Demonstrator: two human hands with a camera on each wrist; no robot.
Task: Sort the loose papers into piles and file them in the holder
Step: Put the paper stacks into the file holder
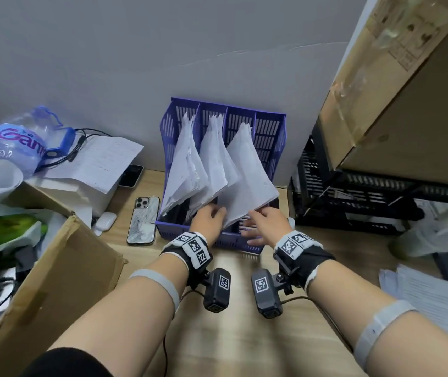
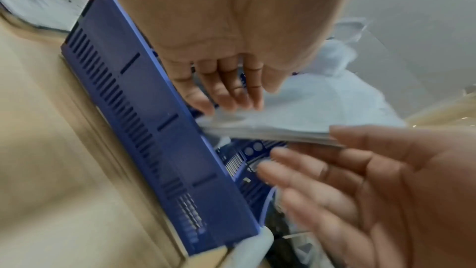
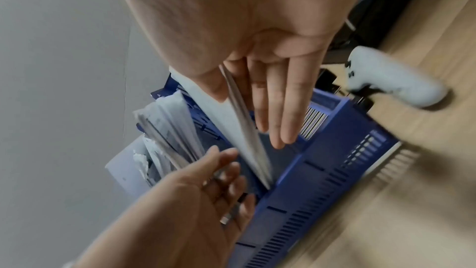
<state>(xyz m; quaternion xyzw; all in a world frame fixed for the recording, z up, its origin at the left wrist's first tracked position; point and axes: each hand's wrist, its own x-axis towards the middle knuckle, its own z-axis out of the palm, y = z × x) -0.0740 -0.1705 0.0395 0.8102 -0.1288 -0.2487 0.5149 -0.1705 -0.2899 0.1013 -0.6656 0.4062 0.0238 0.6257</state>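
Our left hand (image 1: 208, 216) lays its straight, relaxed fingers against the near face of a thick stack of white paper sheets (image 1: 246, 178). The stack leans in the third slot from the left of the blue slotted plastic file holder (image 1: 244, 109). Our right hand (image 1: 265, 224) is loosely spread, with the stack's edge between its thumb and straight fingers. Two more white paper stacks (image 1: 187, 170) stand to the left of our left fingers.

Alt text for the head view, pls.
The left hand and right hand touch a paper stack leaning in the third slot from the left of a blue file holder on a wooden desk. Two more stacks lean in the first two.
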